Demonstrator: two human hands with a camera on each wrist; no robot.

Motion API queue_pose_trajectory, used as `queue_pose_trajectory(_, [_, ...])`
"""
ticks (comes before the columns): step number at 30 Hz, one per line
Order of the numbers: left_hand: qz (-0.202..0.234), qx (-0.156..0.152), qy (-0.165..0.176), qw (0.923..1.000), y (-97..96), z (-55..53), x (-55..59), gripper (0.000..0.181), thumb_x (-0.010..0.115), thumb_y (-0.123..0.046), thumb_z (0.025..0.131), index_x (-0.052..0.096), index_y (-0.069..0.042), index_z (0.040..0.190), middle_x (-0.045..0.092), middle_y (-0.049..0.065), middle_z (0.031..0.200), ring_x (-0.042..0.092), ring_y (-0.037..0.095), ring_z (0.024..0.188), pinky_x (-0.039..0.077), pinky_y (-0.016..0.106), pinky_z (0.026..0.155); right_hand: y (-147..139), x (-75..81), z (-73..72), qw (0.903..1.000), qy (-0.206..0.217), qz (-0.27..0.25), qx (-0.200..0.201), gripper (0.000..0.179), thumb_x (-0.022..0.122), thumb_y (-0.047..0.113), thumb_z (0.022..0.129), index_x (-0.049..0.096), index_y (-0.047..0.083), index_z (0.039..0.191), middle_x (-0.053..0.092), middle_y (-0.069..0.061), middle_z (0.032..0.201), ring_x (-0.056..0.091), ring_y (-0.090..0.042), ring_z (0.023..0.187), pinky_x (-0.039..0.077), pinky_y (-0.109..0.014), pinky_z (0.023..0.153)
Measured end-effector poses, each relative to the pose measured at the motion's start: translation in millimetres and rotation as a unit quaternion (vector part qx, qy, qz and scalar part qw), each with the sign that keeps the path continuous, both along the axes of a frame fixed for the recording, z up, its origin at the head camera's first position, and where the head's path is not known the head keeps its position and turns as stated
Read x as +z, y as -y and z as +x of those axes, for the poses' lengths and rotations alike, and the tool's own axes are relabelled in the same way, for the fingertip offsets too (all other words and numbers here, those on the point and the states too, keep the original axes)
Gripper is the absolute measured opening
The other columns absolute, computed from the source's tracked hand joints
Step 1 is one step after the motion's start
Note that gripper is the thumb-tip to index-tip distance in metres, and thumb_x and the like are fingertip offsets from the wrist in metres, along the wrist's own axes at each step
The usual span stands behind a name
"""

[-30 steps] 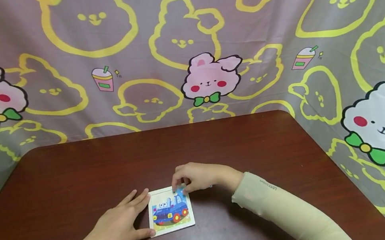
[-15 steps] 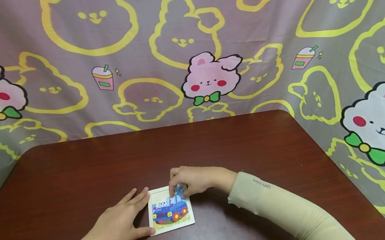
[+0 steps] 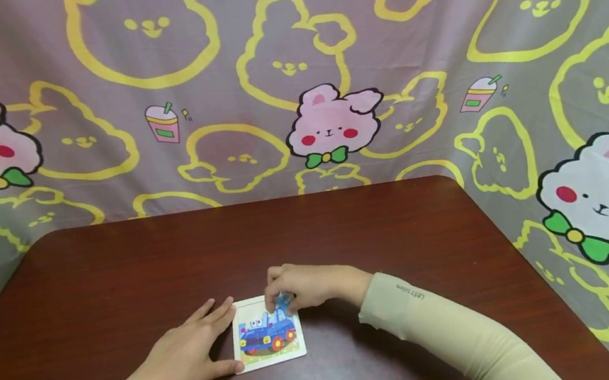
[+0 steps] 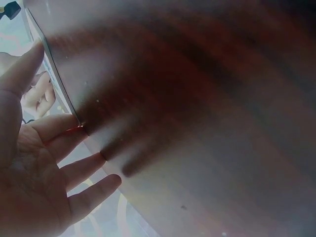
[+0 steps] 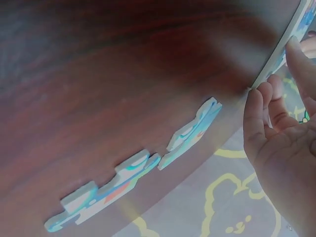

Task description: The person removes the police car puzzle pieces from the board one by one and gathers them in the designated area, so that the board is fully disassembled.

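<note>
L hand (image 3: 182,352), fingers spread, touches puzzle board (image 3: 271,364) at L edge; R hand (image 3: 306,286) pinches blue pc. (image 3: 282,301) near upper R corner, seating unclear; loose pcs. (image 5: 118,191) nearby.

In the last second the right hand's grip (image 3: 303,286) has shifted slightly left and nearer the person over the puzzle board (image 3: 274,363). The blue piece (image 3: 282,301) between its fingers now looks darker.
</note>
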State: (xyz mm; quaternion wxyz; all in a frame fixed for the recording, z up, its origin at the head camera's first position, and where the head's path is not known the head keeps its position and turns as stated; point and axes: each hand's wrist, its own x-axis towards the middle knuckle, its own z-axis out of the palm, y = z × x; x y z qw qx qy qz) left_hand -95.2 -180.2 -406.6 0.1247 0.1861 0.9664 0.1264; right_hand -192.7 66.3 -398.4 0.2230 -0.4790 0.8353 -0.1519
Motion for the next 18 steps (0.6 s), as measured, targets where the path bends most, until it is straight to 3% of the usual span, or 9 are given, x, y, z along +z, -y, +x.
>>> queue_pose_trajectory(18, [-0.003, -0.001, -0.007, 1.0, -0.2, 0.7, -1.7, 0.101, 0.075, -0.071, 0.068, 0.051, -0.013, 0.146, 0.042, 0.001, 0.158, 0.036, 0.037, 0.147, 0.056, 0.051, 0.073, -4.4, -3.3, 3.8, 0.9994, -0.03, -0.012, 0.012, 0.023, 0.073, 0.011, 0.09, 0.068, 0.025, 0.107, 0.056, 0.006, 0.109, 0.047, -0.007, 0.099, 0.044, -0.017, 0.085])
